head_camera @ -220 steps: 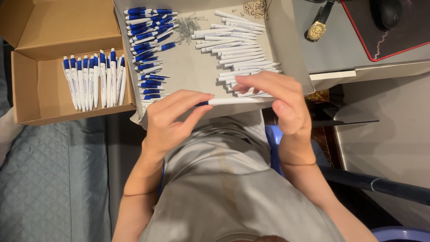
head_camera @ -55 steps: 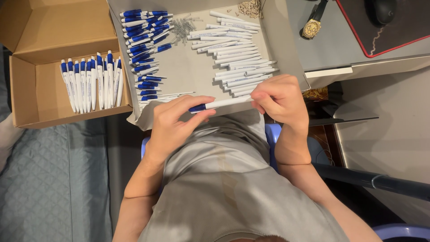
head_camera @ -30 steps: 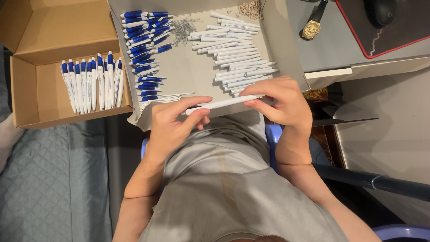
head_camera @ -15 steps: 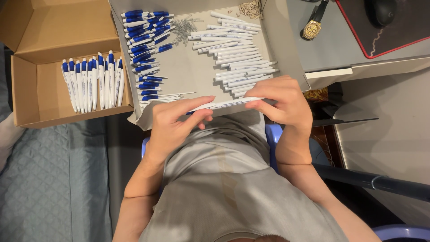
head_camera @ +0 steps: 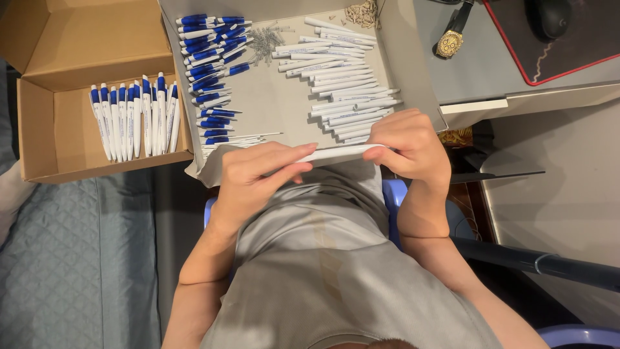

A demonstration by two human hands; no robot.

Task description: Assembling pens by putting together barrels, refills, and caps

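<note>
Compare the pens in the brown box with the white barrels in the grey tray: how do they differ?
The pens are white with blue ends; the white barrels show no blue. The pens stand side by side in one neat row, pointing up and down the picture; the barrels lie crosswise in a looser stack. The pens lie in the brown box, the barrels in the grey tray. Both are slim and white-bodied.

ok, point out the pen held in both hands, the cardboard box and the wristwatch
pen [head_camera: 339,152], head view, white barrel between the hands
cardboard box [head_camera: 71,132], head view, bare floor left of its pens
wristwatch [head_camera: 448,43], head view, gold case
</note>
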